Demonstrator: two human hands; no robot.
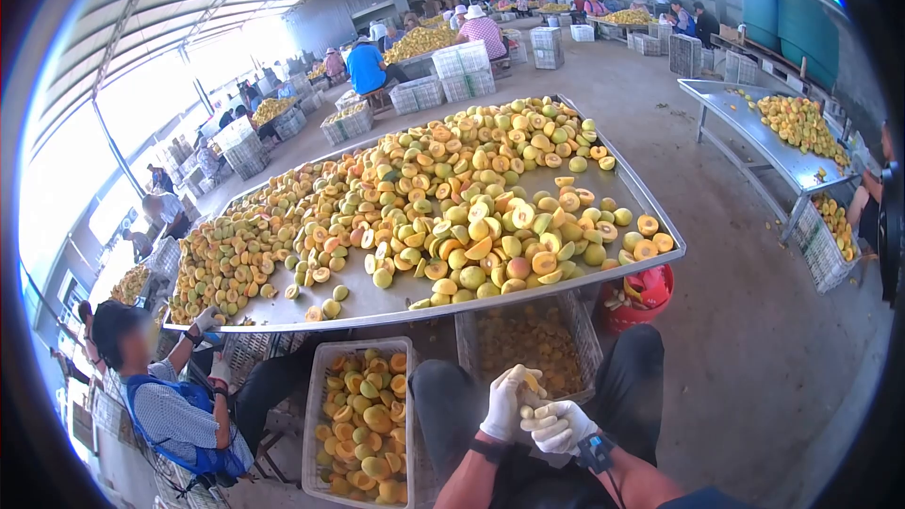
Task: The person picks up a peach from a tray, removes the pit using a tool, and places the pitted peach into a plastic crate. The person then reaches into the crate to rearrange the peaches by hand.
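Observation:
Both my hands wear white gloves and meet over my lap. My left hand (pixel 503 402) grips a yellow peach (pixel 534 385), of which only a small part shows between the fingers. My right hand (pixel 560 426) presses against the same fruit from the right; whether it holds a tool is hidden. In front of my knees stands a large metal table (pixel 377 306) heaped with whole and halved peaches (pixel 452 217). A white crate of halved peaches (pixel 361 424) sits to the left of my legs. Another crate (pixel 530 341), holding darker pieces, stands under the table edge.
A seated person in a blue vest (pixel 170 410) works at the table's left corner. A red bucket (pixel 641 297) stands under the right corner. A second metal table with peaches (pixel 792 132) is on the right. Other workers and stacked white crates (pixel 462 71) fill the hall behind.

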